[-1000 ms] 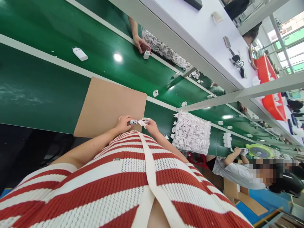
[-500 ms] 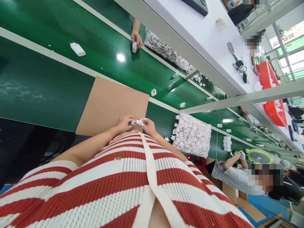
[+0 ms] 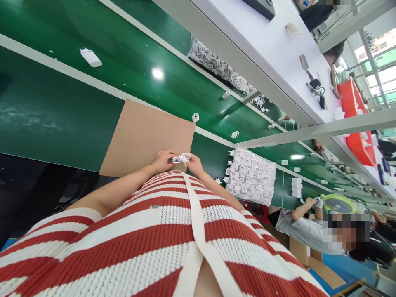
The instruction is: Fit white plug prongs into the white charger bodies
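Note:
My left hand is closed round the left end of a small white charger, just in front of my body. The charger's dark open face is turned upward. From the other side my right hand meets it with bent, closed fingers. White material shows at those fingertips; whether it is finger covers or a loose piece, I cannot tell. Both hands are over the near edge of a brown cardboard sheet lying on the green bench.
On the green belt are spaced white chargers, including one with pins and another. A clear bag of white plug parts stands right of my hands. A grey-sleeved co-worker sits further right. A metal frame crosses above.
The chargers on the belt have shifted slightly left. A co-worker's hand holding a charger across the belt has gone from view. My hands stay almost still at the charger.

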Tool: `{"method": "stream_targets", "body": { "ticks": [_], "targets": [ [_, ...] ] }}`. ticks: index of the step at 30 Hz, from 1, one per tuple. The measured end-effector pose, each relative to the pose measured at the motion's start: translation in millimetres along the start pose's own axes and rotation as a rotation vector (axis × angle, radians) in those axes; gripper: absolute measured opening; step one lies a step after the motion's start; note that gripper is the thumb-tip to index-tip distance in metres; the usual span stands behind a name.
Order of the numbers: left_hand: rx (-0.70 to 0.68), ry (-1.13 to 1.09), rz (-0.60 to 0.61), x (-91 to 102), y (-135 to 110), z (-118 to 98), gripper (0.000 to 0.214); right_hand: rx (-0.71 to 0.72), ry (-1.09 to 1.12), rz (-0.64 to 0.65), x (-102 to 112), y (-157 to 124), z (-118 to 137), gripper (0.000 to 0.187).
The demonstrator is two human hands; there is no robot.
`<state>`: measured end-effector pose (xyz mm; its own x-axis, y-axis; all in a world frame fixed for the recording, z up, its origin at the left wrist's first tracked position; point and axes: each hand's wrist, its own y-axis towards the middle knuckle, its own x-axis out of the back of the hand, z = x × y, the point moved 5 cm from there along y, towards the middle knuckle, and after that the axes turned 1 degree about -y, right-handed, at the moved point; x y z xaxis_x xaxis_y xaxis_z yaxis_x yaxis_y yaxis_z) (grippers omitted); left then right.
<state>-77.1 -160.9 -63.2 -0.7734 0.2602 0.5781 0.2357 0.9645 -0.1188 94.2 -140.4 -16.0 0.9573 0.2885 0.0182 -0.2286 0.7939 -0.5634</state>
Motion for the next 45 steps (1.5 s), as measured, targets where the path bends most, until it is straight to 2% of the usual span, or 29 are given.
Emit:
{"method": "stream_targets", "body": {
  "ticks": [7,13,15,19,23,26,28,31,33,35,38,40,45],
  "targets": [
    [0.001,0.001,0.000,0.7,0,0,0.035,-0.068,0.033,0.028,0,-1,2,0.030],
    [0.007,-0.001,-0.002,0.9,0,0,0.037,0.041,-0.103,-0.044,1,-1,3,0.021],
    [0.010,-0.001,-0.001,1.0,0,0,0.036,0.116,-0.263,-0.053,0,0,7,0.020],
    [0.007,-0.003,0.001,1.6,0,0,0.035,0.315,-0.779,0.003,-10,-1,19,0.032],
    [0.006,-0.004,-0.004,2.2,0,0,0.036,0.382,-0.963,0.062,-20,-3,24,0.037],
    [0.006,-0.003,-0.005,2.2,0,-1,0.037,0.410,-0.953,0.056,-22,-2,26,0.034],
    [0.007,-0.003,-0.004,2.1,0,-1,0.037,0.404,-0.883,0.006,-19,-1,25,0.030],
    [0.007,-0.007,-0.002,2.0,-1,-1,0.035,0.289,-0.672,-0.068,-10,3,17,0.040],
    [0.008,-0.012,-0.002,2.2,-1,-1,0.035,0.175,-0.519,-0.048,-7,5,7,0.043],
    [0.009,-0.015,-0.001,2.7,-1,-2,0.035,0.096,-0.428,-0.002,-7,6,-1,0.036],
    [0.010,-0.020,0.004,3.5,-1,-3,0.035,0.082,-0.407,0.029,-7,3,-3,0.034],
    [0.013,-0.022,0.007,4.0,0,-3,0.034,0.139,-0.524,0.015,-7,-1,2,0.036],
    [0.018,-0.020,0.009,4.2,-1,-4,0.033,0.318,-1.122,-0.051,-11,-10,20,0.010]
  ]
}}
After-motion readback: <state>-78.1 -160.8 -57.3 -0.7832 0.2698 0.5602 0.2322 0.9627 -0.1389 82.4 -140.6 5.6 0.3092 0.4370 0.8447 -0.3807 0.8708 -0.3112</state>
